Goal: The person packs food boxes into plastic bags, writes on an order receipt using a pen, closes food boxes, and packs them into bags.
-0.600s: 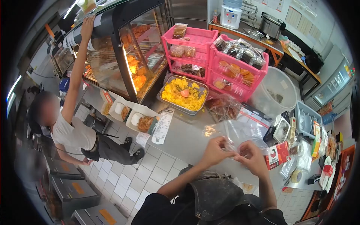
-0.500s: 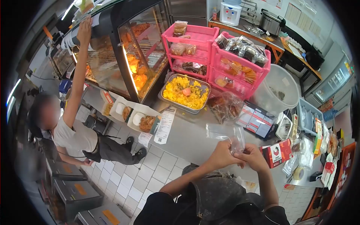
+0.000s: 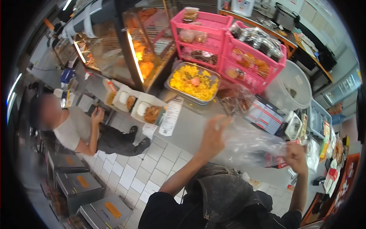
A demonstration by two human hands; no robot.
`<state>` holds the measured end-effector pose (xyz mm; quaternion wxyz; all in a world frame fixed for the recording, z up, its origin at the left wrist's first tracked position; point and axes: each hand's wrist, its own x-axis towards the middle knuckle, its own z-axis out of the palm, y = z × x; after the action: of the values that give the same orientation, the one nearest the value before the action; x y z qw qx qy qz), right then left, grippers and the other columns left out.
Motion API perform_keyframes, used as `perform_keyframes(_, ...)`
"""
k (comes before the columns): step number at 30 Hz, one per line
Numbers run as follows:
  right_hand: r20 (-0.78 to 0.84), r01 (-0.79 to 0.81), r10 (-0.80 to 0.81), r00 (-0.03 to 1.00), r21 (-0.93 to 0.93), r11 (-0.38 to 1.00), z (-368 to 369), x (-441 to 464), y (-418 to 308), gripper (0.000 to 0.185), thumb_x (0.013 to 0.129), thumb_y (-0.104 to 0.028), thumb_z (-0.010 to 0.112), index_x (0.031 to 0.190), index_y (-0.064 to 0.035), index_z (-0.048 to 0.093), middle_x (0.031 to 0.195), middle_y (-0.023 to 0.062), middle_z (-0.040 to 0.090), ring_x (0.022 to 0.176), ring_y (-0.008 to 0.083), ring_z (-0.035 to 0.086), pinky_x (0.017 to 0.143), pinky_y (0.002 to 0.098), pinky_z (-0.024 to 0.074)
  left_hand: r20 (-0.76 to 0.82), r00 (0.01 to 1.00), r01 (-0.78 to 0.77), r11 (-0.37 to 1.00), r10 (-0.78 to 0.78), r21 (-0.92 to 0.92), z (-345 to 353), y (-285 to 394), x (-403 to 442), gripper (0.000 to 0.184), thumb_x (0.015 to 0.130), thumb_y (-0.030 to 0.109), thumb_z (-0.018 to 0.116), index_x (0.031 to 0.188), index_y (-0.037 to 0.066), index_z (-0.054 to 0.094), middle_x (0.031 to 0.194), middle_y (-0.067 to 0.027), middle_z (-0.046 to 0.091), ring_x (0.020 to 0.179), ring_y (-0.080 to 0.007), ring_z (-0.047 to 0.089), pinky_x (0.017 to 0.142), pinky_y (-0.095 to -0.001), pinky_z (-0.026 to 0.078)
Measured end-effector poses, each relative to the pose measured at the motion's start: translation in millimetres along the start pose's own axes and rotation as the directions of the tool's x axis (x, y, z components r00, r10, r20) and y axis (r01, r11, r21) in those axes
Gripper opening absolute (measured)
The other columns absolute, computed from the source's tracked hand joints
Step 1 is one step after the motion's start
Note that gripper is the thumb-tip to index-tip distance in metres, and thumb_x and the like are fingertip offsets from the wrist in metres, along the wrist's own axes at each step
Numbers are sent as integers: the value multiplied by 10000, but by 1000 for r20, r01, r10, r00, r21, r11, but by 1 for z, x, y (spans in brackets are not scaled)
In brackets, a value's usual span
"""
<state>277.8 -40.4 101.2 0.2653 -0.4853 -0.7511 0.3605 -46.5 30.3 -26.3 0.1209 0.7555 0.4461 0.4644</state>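
Note:
A clear plastic bag (image 3: 251, 143) is spread out above the steel counter, blurred by motion. At its right end, my right hand (image 3: 296, 156) is closed on the bag, fingers curled into a fist. By the bag's left edge is my left hand (image 3: 212, 139), raised with bent fingers; motion smears them, and whether they grip the plastic I cannot tell. Behind the bag, a red and white box (image 3: 281, 162) shows only in part. Past my left hand stands a metal tray of yellow rice (image 3: 194, 82) with a pinkish piece on top.
Open food boxes (image 3: 146, 110) and a printed receipt (image 3: 171, 117) lie on the counter's left. Pink stacked baskets (image 3: 251, 57) hold packets beside a lit display warmer (image 3: 133, 57). A tablet (image 3: 265, 114) and a clear bucket (image 3: 289, 86) stand right. A co-worker (image 3: 78, 128) stands at left.
My hands have moved apart, and the bag, bunched between them before, is now spread wide. The co-worker's raised arm has come down from the warmer's top. The view has shifted slightly.

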Motion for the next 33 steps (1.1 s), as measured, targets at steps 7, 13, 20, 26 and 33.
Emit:
perform_keyframes(7, 329, 22, 298, 896, -703, 710, -36, -25, 51, 1029, 558, -286, 905, 1458, -191, 414, 1394, 122, 454, 1318, 355, 397, 1040, 479, 363, 326, 799, 507, 858, -505, 85, 25, 2, 8, 519, 817, -34, 504, 1315, 112, 526, 928, -253, 682, 829, -436, 659, 712, -504, 508)
perform_keyframes(13, 399, 91, 269, 877, -688, 720, -34, -38, 103, 1034, 556, -221, 836, 1484, -295, 384, 1132, 137, 488, 1066, 334, 485, 861, 432, 422, 118, 917, 396, 907, -382, -145, 54, 9, 13, 605, 829, -63, 455, 1407, 112, 483, 1103, -285, 616, 1031, -404, 608, 867, -468, 466)
perform_keyframes(20, 438, -315, 238, 867, 112, 942, 52, 20, 100, 998, 648, -361, 835, 1487, -130, 345, 1316, 183, 502, 1264, 338, 484, 1075, 474, 376, 474, 877, 298, 865, -80, -405, 35, 83, 22, 559, 858, -19, 493, 1403, 98, 534, 1037, -144, 491, 983, -284, 515, 925, -347, 416)
perform_keyframes(26, -120, 180, 445, 887, 979, -97, 100, 91, 107, 478, 949, -313, 565, 1369, -109, 465, 1234, 130, 587, 1172, 267, 551, 962, 463, 498, 652, 758, 420, 761, 5, -494, -30, 48, 5, 470, 889, 45, 567, 1356, 99, 573, 1063, -128, 602, 950, -285, 589, 899, -341, 452)
perform_keyframes(33, -234, 226, 674, 701, 969, 100, 164, 91, 208, 478, 960, -302, 555, 1373, -83, 455, 1266, 136, 559, 1172, 289, 537, 1035, 456, 441, 765, 571, 359, 747, 298, -559, 25, 31, -76, 490, 943, 85, 534, 1428, 132, 484, 1236, -105, 645, 1042, -266, 646, 955, -353, 474)
